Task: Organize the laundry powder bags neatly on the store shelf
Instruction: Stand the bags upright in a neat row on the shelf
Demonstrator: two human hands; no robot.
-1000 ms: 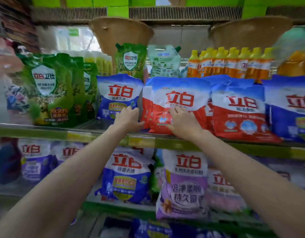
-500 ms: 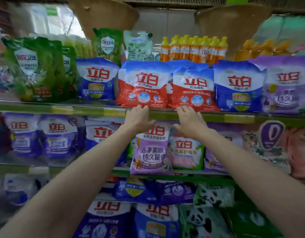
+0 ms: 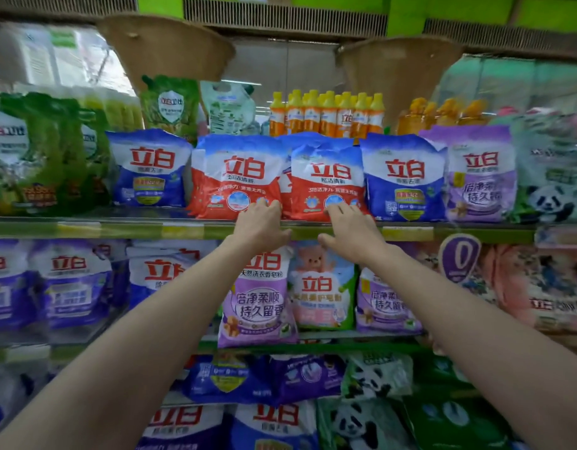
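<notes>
Evidently mid-straightening: both hands worked at the foot of the two red laundry powder bags on the upper shelf edge (image 3: pixel 189 229). Left hand (image 3: pixel 259 227) had fingers spread and laid flat against the lower right corner of the left red bag (image 3: pixel 240 178); right hand (image 3: pixel 352 233) likewise, fingers apart on the lower edge of the right red bag (image 3: pixel 327 183), pinching nothing. Relative to the left red bag: a blue bag (image 3: pixel 149 168) just left, another blue bag (image 3: pixel 405 177) beyond the right red one, orange bottles (image 3: pixel 326 115) behind. Bags were soft glossy film pouches, pillow-plump, crinkled along their tops. Judged next move: a gentle push back and square, since slick film would likely slide and slump.
</notes>
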